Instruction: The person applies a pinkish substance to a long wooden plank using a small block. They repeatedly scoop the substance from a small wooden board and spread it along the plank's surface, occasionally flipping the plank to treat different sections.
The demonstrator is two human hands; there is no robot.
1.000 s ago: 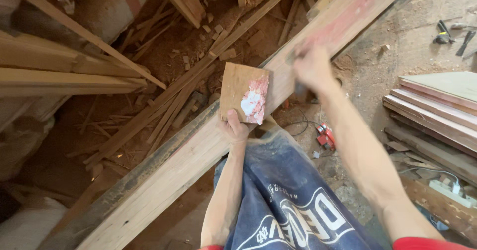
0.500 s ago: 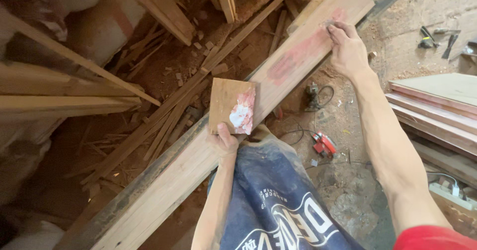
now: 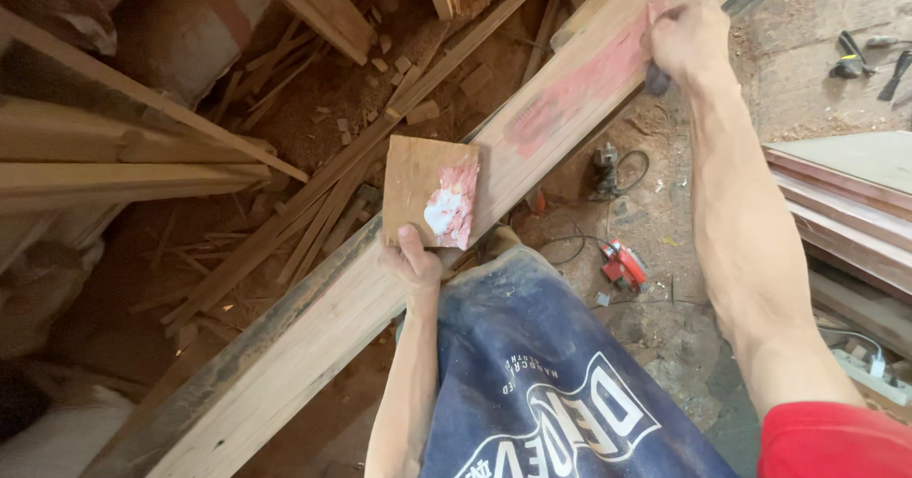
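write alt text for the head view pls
Seen from above, a person's right hand presses a dark tool on a long wooden plank smeared pink, while the left hand holds a small wooden board carrying pink and white paste.

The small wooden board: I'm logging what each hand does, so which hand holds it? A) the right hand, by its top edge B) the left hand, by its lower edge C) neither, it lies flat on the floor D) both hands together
B: the left hand grips the small wooden board by its lower edge, while the right hand is far up the long plank.
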